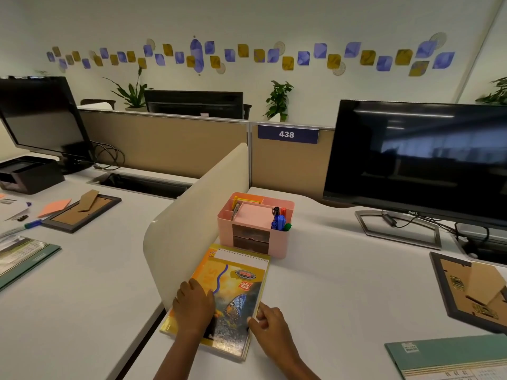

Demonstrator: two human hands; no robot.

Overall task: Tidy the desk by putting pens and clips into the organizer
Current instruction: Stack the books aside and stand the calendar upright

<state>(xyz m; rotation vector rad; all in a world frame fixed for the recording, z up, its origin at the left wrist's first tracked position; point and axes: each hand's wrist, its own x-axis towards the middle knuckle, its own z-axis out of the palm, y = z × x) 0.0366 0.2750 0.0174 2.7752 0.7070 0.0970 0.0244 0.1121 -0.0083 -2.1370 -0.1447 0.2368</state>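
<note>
Head: organizer (278, 242) beyond left grip (193, 305)

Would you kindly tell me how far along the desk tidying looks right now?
Done: markers and a pen already stand in the pink organizer. In hand: no pen or clip; the left hand rests on the spiral notebook and the right hand pinches its edge. Left: a loose marker and what looks like a black binder clip lie on the neighbouring desk beyond the divider.
</note>
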